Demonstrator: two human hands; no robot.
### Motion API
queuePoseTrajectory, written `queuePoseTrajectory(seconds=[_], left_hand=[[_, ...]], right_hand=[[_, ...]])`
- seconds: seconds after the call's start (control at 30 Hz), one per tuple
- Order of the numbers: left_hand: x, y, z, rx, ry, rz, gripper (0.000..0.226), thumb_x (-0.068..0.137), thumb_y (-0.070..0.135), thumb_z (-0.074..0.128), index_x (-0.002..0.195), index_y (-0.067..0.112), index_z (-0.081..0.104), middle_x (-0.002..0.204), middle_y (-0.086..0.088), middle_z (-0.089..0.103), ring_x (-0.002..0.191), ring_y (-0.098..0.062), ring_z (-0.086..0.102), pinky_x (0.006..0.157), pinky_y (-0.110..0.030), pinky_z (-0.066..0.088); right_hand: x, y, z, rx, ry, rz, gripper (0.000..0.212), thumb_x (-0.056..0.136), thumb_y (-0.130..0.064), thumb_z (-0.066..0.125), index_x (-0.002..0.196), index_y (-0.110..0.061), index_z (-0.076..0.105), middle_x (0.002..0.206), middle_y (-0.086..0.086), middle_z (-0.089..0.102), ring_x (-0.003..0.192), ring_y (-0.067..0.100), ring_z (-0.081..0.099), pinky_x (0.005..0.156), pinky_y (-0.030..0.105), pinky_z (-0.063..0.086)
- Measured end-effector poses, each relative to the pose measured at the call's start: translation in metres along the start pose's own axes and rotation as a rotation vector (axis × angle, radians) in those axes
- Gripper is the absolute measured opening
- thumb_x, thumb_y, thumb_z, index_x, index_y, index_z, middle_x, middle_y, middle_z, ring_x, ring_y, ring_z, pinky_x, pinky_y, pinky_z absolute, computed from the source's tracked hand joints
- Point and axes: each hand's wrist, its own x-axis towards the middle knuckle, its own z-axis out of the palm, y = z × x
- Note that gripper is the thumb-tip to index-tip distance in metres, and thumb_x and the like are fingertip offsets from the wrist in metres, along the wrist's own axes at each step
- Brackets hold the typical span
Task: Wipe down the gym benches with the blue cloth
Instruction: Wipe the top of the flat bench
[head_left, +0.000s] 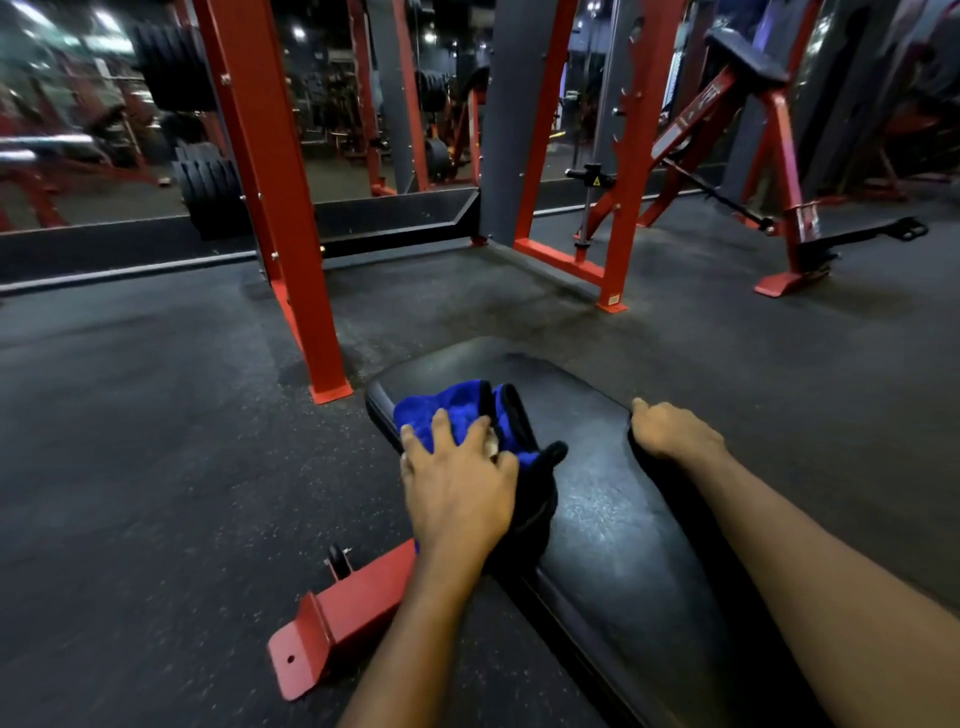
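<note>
Dark rubber floor (156, 415) spreads under red rack posts (280, 208), with black plates (208, 192) stacked at the far left and another red machine (779, 156) at the far right. Near the middle lies a black padded bench (597, 478), running from the near right toward the far left, its red foot (332, 623) sticking out on the floor at the near left. The blue cloth (447, 410) lies bunched on the bench's left edge, close to its far end, with a black-edged fold trailing back toward the near side. The left grip (457, 483), a bare hand, rests palm-down on the cloth, fingers spread and pressing it against the pad. The right grip (670, 431) sits on the bench's right edge, across the pad from the cloth, fingers curled over the rim and clasping it. Both bare forearms reach in from the near side.
</note>
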Motion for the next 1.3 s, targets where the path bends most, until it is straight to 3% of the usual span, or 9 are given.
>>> queuePoseTrajectory(seconds=[0.13, 0.23, 0.37, 0.5, 0.67, 0.9, 1.03, 1.17, 1.3], left_hand=[[0.048, -0.022, 0.017, -0.014, -0.034, 0.048, 0.066, 0.081, 0.053, 0.025, 0.145, 0.041, 0.036, 0.162, -0.005, 0.017, 0.150, -0.031, -0.002, 0.118, -0.047, -0.011], [0.119, -0.038, 0.015, 0.054, -0.085, 0.064, 0.080, 0.069, 0.059, 0.012, 0.142, 0.041, 0.039, 0.160, 0.001, 0.025, 0.150, -0.028, 0.008, 0.120, -0.052, -0.003], [0.117, -0.035, -0.009, 0.046, -0.086, 0.026, 0.058, 0.087, 0.058, 0.033, 0.142, 0.043, 0.042, 0.162, 0.000, 0.020, 0.150, -0.030, 0.004, 0.121, -0.046, 0.004], [0.033, -0.011, -0.006, 0.003, 0.027, 0.006, 0.079, 0.081, 0.077, 0.043, 0.149, 0.038, 0.033, 0.164, -0.001, 0.007, 0.150, -0.031, -0.006, 0.121, -0.045, 0.003], [0.090, -0.037, 0.002, 0.016, -0.038, 0.107, 0.066, 0.082, 0.058, 0.045, 0.144, 0.034, 0.041, 0.160, -0.009, 0.023, 0.150, -0.028, 0.005, 0.122, -0.043, -0.001], [0.188, -0.049, -0.015, 0.152, -0.144, 0.108, 0.051, 0.092, 0.044, 0.042, 0.142, 0.037, 0.042, 0.152, -0.005, 0.037, 0.138, -0.033, 0.034, 0.114, -0.045, 0.029], [0.151, -0.031, 0.005, 0.245, -0.149, 0.352, 0.056, 0.089, 0.047, 0.033, 0.143, 0.033, 0.041, 0.159, -0.001, 0.028, 0.145, -0.028, 0.022, 0.120, -0.040, 0.015], [0.173, -0.024, 0.003, 0.198, -0.267, 0.530, 0.056, 0.088, 0.053, 0.043, 0.140, 0.035, 0.046, 0.154, 0.002, 0.037, 0.142, -0.027, 0.029, 0.119, -0.037, 0.018], [0.210, -0.012, 0.005, 0.227, -0.213, 0.262, 0.048, 0.092, 0.047, 0.040, 0.138, 0.034, 0.045, 0.149, -0.009, 0.041, 0.135, -0.033, 0.036, 0.113, -0.044, 0.029]], right_hand=[[0.006, 0.001, 0.001, 0.000, 0.015, 0.008, 0.062, 0.102, -0.046, 0.020, 0.140, -0.006, 0.048, 0.147, 0.020, 0.046, 0.132, 0.035, 0.047, 0.106, 0.044, 0.036], [0.006, 0.001, 0.000, 0.002, 0.020, 0.003, 0.062, 0.102, -0.046, 0.020, 0.139, -0.006, 0.048, 0.146, 0.020, 0.046, 0.131, 0.036, 0.048, 0.106, 0.044, 0.036], [0.000, 0.001, 0.000, 0.000, 0.019, -0.005, 0.058, 0.102, -0.041, 0.022, 0.138, -0.006, 0.050, 0.145, 0.021, 0.048, 0.130, 0.036, 0.049, 0.105, 0.044, 0.037], [-0.002, -0.002, -0.002, 0.013, 0.035, -0.008, 0.057, 0.102, -0.039, 0.021, 0.136, -0.004, 0.050, 0.144, 0.021, 0.048, 0.128, 0.037, 0.049, 0.104, 0.044, 0.037], [-0.004, -0.001, -0.004, 0.011, 0.043, 0.001, 0.058, 0.103, -0.039, 0.019, 0.136, -0.004, 0.050, 0.144, 0.022, 0.048, 0.128, 0.037, 0.049, 0.103, 0.044, 0.037], [-0.002, -0.003, -0.001, 0.006, 0.058, -0.001, 0.057, 0.103, -0.040, 0.021, 0.136, -0.005, 0.051, 0.143, 0.021, 0.049, 0.128, 0.038, 0.050, 0.104, 0.044, 0.037], [-0.003, -0.004, -0.001, 0.008, 0.048, 0.015, 0.058, 0.102, -0.041, 0.020, 0.138, -0.007, 0.050, 0.143, 0.021, 0.049, 0.128, 0.038, 0.049, 0.105, 0.045, 0.037], [-0.002, -0.003, -0.002, 0.012, 0.061, 0.018, 0.059, 0.101, -0.042, 0.019, 0.137, -0.007, 0.051, 0.143, 0.021, 0.049, 0.128, 0.038, 0.049, 0.105, 0.045, 0.036], [-0.006, -0.002, -0.005, 0.027, 0.057, 0.021, 0.057, 0.102, -0.041, 0.021, 0.136, -0.007, 0.052, 0.143, 0.020, 0.050, 0.128, 0.038, 0.049, 0.104, 0.044, 0.036]])
